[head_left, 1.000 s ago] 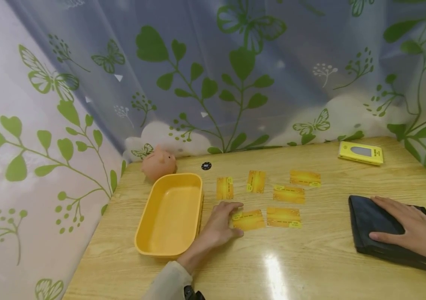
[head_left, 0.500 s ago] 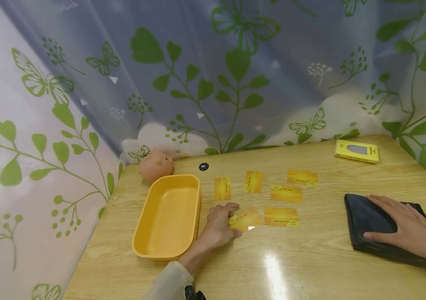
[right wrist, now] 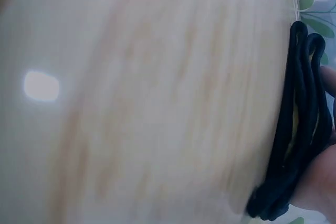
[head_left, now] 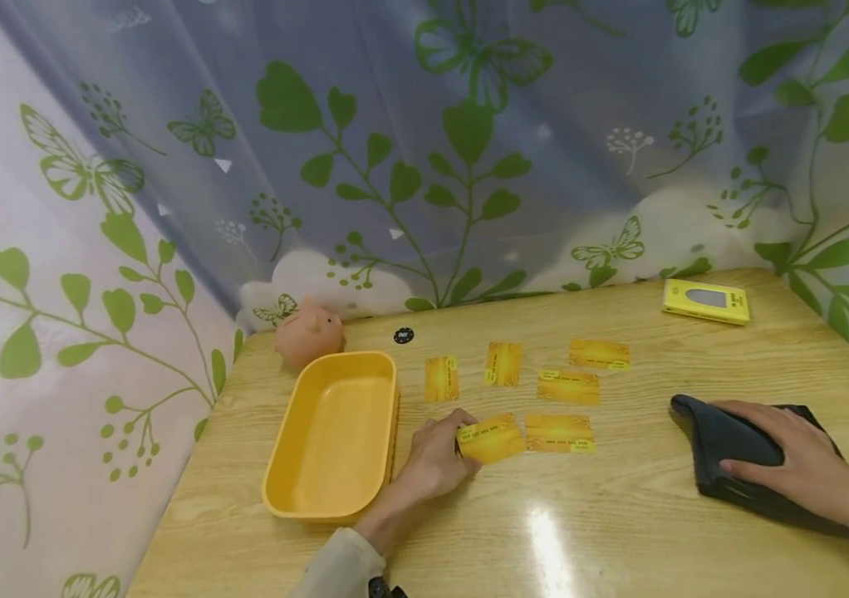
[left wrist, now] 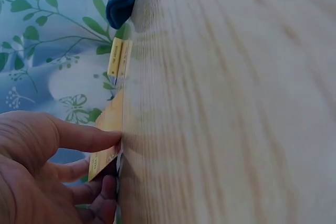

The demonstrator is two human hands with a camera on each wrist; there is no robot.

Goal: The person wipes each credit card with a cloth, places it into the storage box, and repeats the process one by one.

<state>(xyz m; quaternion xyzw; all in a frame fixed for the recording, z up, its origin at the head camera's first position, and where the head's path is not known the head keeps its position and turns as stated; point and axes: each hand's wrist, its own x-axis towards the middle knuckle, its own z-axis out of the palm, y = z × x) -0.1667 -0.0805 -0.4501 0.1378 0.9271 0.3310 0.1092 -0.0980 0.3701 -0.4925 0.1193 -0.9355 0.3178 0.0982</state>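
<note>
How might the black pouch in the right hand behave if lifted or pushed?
The black pouch would probably sag or crease: its soft-looking layers curve round at the folds. It seems unlikely to roll, given its flattish, folded shape.

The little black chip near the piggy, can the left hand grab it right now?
Probably not until it lets go: the left hand is pinching an orange card. The way to the little black chip looks free, though.

White glare (head_left: 547, 544) streaks the bright tabletop (head_left: 641, 523), while both wrist views look hazy.
</note>
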